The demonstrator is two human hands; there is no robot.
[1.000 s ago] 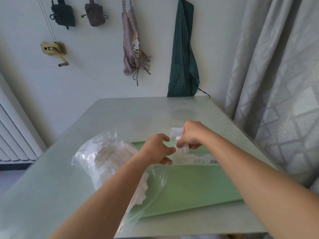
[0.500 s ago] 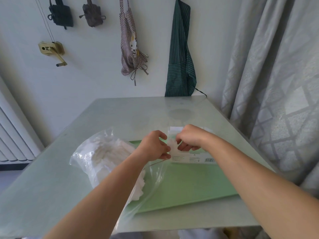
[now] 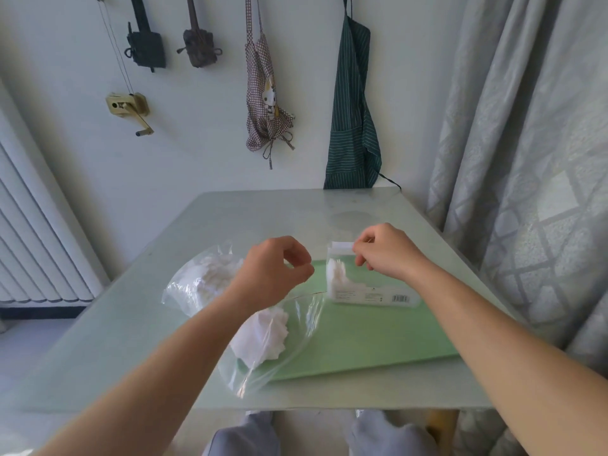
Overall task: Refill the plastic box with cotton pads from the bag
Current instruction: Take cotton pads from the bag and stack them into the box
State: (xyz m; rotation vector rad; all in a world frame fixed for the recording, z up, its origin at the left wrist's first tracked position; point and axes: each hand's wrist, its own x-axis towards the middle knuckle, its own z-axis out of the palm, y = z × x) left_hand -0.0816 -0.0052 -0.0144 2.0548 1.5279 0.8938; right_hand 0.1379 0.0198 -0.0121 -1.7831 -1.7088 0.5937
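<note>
Fingers [image 3: 360, 255] of the right hand [image 3: 390, 255] pinch the white flap [image 3: 342, 249] of the plastic box [image 3: 373, 293]; the left hand [image 3: 273, 269] is curled, holding nothing.
Box lies on a green mat [image 3: 362, 337], long axis 9-to-3, flap end at 9, cotton pads [image 3: 335, 274] inside; bag [image 3: 197, 284] at its 9 o'clock on the desk [image 3: 115, 324]. Curtain [image 3: 526, 159] at 3.

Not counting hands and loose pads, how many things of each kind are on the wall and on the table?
Aprons: 2
Pouches: 2
Crank: 1
Bag: 1
Box: 1
Mat: 1
Total: 8
</note>
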